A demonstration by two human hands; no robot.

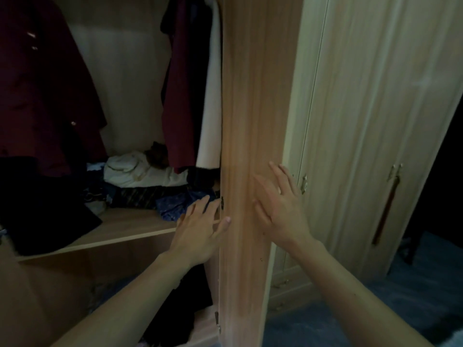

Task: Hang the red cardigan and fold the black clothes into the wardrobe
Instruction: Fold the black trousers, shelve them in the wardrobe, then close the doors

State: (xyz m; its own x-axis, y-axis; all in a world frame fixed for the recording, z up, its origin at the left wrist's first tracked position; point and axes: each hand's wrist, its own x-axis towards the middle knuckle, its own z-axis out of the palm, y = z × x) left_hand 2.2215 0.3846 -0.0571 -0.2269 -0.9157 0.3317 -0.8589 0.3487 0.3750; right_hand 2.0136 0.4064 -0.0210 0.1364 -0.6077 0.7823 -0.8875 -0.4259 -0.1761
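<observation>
The wardrobe point(130, 71) fills most of your view, with its left compartment open and a brown door point(250, 108) standing edge-on between you and the closed cream doors point(363, 121) to the right. The red cardigan point(37, 83), the one with pale buttons, hangs at the far left of the rail, and a second dark red garment point(180, 96) hangs just beside the door. The black clothes point(47, 221) lie as a flat folded piece at the left end of the shelf point(130, 229), beside a loose heap of blue and white clothing point(140, 171). Both jobs look done, so the step in hand is probably shutting the door. Your right hand point(280, 209) lies flat on the brown panel with its fingers point(278, 174) straight and spread wide, holding nothing. Your left hand point(200, 226) is beside the panel's left edge, fingers likewise straight and apart, its thumb point(225, 221) touching that edge near a small dark fitting point(221, 204), perhaps a hinge. Push with the flat of the right palm, slowly and evenly, and draw the left hand clear of that edge first, as fingers there could get pinched. Check that the dark red hem by the door hangs inside, so that no cloth catches
</observation>
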